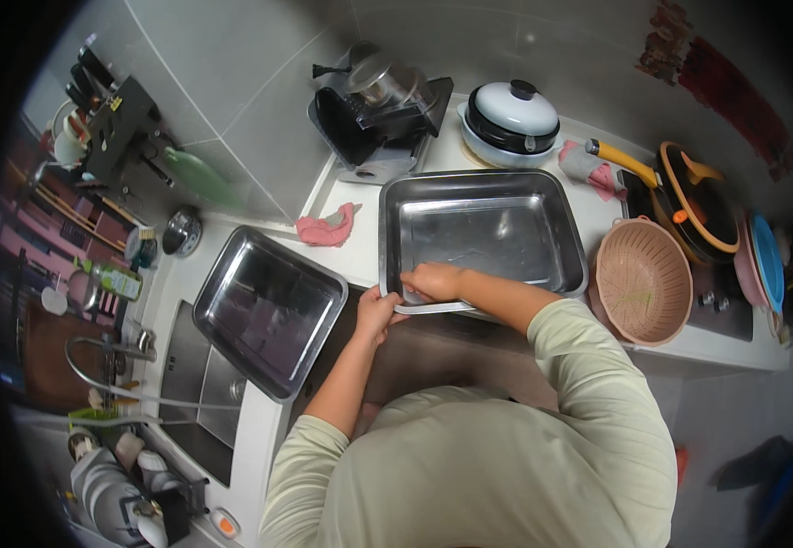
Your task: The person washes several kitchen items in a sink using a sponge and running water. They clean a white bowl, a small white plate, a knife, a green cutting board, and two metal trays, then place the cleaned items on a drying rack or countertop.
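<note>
A deep rectangular stainless steel tray (482,236) lies on the white counter in front of me, its inner base shiny with reflections. At its near left corner, my left hand (376,316) grips the rim, thumb on top and fingers underneath. My right hand (432,282) reaches inside that same corner with fingers curled against the wall and base. Whether anything is pinched in those fingers is hidden. To the left, a second steel tray (270,312) rests tilted across the counter corner, partly over the sink's edge.
A pink and grey cloth (328,226) lies between the trays. Behind stand a white lidded pot (513,123) and stacked black and clear kitchenware (383,103). Right are a perforated plastic basket (643,281) and a lidded pan (694,202). A sink (194,397) with a faucet (139,346) is left.
</note>
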`<state>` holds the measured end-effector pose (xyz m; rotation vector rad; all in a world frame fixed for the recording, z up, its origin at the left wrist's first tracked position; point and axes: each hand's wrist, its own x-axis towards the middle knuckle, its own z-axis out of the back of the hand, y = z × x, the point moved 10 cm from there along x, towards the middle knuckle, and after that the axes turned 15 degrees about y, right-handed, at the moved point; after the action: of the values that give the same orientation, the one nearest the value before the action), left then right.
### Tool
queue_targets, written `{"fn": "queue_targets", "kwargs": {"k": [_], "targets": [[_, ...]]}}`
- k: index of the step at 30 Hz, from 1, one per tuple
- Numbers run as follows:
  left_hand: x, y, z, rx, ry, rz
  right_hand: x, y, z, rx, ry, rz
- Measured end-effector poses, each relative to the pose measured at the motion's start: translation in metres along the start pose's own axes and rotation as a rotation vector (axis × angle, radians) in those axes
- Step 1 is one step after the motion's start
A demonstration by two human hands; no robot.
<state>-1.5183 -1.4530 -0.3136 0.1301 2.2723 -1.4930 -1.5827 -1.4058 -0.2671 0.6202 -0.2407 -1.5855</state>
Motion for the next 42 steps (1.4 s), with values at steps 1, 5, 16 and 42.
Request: {"fn": "queue_targets", "kwargs": {"k": [1,5,16,42], "targets": [[0.0,0.0,0.0,-0.059,-0.032,-0.018,0.0,-0.004,0.001,0.047,-0.003,-0.013],[-0.023,-0.006,-0.001,-0.102,-0.105,-0.016,-0.009,-0.032,0.024,0.582,0.002,-0.042],[-0.202,0.009,0.062,-0.341,-0.376,-0.133,-0.032,0.155,0.152,1.102,0.327,0.428],[-0.467,0.024,0.339,-0.786,-0.872,-0.722,0.406,0.465,-0.033,0.774,0.344,0.17]]}}
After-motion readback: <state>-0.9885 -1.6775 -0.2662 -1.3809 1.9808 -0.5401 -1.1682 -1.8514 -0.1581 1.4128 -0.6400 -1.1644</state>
